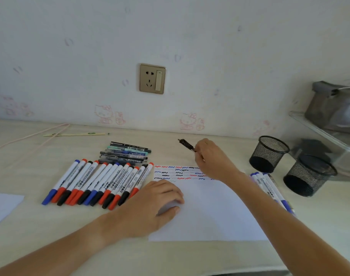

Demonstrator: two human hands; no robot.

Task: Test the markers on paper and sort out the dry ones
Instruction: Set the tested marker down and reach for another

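Desk-top paper (210, 212) bears wavy ink lines; left hand (156, 202) flat, right hand (212, 158) grips dark pen (186, 144).

1. The desk (190, 255) is bare along its near edge, in front of the paper (210, 212).
2. Left of the paper, a row of whiteboard markers (96, 182) blocks the way; a stack of pens (126, 153) lies just behind it.
3. Between those pens and the two mesh cups (289, 166) at far right, the far strip by the wall is open, save the right hand (214, 158) with its dark pen (187, 145).
4. A few blue-capped markers (271, 188) fill the gap between paper and cups.
5. The left hand (156, 202) covers the paper's left edge.
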